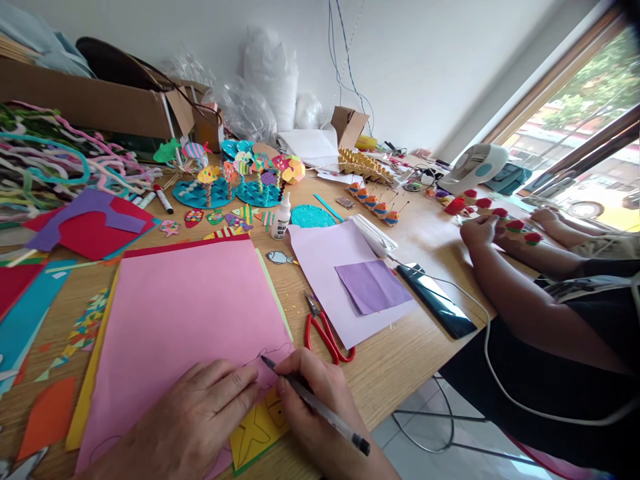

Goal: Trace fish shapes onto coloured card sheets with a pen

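A pen is gripped in my right hand, its tip on the pink paper near the lower right corner. Dark drawn lines show around the tip. Fingers extended, my left hand lies flat on the pink sheet just left of the pen tip. Partly under my hands is a yellow paper with a drawn outline, which my right hand partly hides. Red-handled scissors rest just beyond my right hand. A small paper fish lies past the sheet's right edge.
Lilac paper carries a purple piece, with a phone to its right. A glue bottle stands behind. Decorated blue discs are at the back. At right, a co-worker's hands hold small red-topped pieces. A white cable crosses the table edge.
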Demonstrator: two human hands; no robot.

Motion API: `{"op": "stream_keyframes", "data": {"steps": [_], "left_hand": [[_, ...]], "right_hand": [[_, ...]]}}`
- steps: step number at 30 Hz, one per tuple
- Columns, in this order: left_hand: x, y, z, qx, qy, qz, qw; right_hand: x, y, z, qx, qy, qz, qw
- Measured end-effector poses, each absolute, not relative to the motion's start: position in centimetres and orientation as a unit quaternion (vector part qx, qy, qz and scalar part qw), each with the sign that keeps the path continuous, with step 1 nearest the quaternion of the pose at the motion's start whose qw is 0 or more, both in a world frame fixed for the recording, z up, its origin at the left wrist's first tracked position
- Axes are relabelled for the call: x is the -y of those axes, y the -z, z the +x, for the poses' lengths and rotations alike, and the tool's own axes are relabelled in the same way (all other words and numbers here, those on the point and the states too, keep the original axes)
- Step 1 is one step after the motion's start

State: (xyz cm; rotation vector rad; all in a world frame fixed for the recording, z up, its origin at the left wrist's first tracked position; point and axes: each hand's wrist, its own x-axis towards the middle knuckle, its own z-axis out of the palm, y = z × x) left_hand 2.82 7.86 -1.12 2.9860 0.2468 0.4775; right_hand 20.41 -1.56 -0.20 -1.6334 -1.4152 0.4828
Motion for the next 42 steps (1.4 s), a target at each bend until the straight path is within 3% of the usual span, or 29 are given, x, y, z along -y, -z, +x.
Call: {"op": "stream_keyframes", "data": {"steps": [8, 42], "left_hand": [[-7.7, 3.1, 2.7, -0.084, -0.19, 0.976, 0.064], [-7.7, 3.2, 2.8, -0.083, -0.228, 0.968, 0.066]], "right_hand": [[1.5, 0.2, 20.4, 0.565, -0.193, -0.663, 0.452], [1.7, 0.4, 20.5, 0.567, -0.198, -0.666, 0.443]]}}
